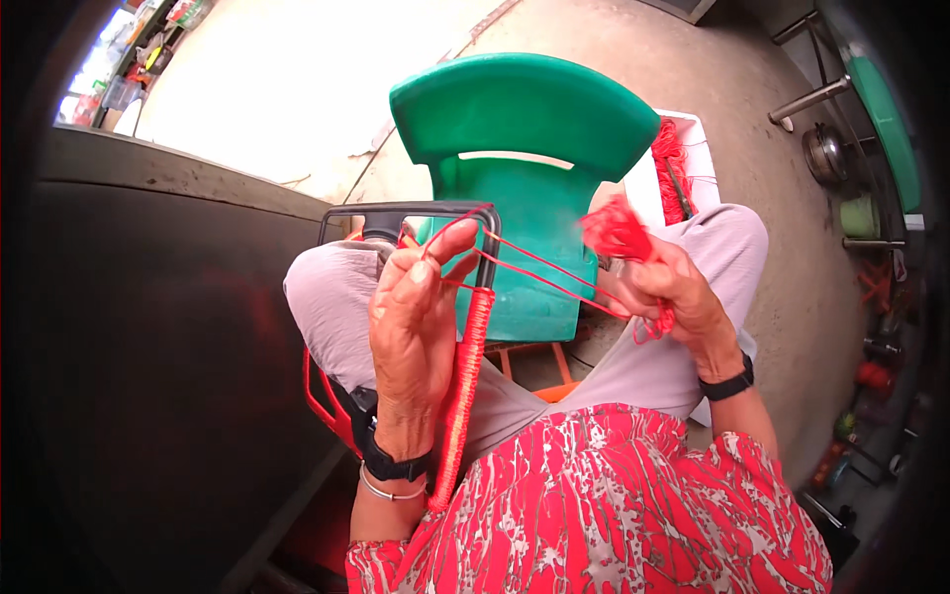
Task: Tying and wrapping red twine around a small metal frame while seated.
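A black metal frame (406, 209) with rounded corners stands over my lap, and one of its sides is tightly wrapped in red cord (467, 381). My left hand (408, 307) is closed beside the wrapped side, thumb and fingers pinching a strand of the cord near the frame's corner. Held out to the right, my right hand (678, 289) grips a loose bundle of red cord (616, 230), slightly blurred. Two taut red strands (554, 269) run between the frame's corner and my right hand.
Directly ahead stands a green plastic chair (520, 109). Behind my right knee, a white box (701, 158) holds more red cord. A dark panel (168, 346) rises close on my left. Along the right edge are a metal pot (824, 155) and a green container (860, 217).
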### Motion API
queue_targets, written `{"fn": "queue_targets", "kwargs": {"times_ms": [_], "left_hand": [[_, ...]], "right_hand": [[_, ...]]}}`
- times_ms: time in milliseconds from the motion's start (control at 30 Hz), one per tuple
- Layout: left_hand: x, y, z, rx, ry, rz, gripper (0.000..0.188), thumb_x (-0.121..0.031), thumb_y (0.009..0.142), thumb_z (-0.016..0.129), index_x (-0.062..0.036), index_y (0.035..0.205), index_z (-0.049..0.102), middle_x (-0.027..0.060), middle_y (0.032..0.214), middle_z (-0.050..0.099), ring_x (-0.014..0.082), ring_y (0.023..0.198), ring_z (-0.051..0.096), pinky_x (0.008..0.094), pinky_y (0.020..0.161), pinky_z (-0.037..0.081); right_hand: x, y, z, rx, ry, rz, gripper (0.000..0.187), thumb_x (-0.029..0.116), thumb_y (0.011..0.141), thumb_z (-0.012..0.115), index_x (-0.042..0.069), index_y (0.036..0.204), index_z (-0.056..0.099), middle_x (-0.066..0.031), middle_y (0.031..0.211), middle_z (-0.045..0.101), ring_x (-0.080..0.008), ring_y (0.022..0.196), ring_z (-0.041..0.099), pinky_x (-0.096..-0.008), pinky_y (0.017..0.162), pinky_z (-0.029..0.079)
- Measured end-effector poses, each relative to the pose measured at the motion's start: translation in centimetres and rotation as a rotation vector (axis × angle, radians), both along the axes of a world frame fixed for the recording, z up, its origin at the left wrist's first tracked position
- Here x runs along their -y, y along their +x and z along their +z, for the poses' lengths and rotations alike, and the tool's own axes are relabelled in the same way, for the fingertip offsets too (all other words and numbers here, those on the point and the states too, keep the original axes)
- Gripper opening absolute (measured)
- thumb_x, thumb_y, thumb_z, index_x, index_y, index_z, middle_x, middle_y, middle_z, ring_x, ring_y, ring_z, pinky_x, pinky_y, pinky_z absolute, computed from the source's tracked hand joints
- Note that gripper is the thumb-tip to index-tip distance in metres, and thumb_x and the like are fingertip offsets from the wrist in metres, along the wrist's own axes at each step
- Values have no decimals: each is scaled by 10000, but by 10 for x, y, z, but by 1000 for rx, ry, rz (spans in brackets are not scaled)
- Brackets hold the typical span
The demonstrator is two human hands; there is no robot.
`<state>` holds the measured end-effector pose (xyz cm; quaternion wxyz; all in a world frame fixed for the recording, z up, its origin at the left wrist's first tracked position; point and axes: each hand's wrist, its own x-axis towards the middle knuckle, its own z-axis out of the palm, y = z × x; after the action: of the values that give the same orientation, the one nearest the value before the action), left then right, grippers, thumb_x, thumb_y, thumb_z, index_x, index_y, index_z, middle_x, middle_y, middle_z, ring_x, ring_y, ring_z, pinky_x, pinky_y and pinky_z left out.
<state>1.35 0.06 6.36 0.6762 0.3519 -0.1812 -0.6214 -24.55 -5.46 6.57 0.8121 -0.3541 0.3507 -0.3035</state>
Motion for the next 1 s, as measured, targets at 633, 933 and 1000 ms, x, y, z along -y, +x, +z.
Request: {"fn": "queue_targets", "kwargs": {"times_ms": [633,933,1000], "left_hand": [[-33,-8,4,1516,-29,-183,455,-102,744,734,26,1158,594,189,1295,567,386,1273,463,481,1080,319],[-35,-10,2,1434,-36,-158,419,-82,730,746,21,1108,600,193,1266,575,389,1260,480,495,1074,329],[-34,-8,1,1416,-34,-156,413,-73,727,744,20,1103,600,193,1260,575,390,1258,481,496,1073,331]], "right_hand": [[-61,-53,22,-814,146,769,263,247,891,670,34,1045,669,-4,710,601,-90,681,516,-279,639,450],[-50,-24,14,-805,144,90,361,221,917,648,1,1192,571,22,586,498,-56,442,443,-232,419,373],[-39,6,16,-612,151,8,312,198,930,637,25,1177,555,30,587,474,-58,445,439,-233,421,379]]}}
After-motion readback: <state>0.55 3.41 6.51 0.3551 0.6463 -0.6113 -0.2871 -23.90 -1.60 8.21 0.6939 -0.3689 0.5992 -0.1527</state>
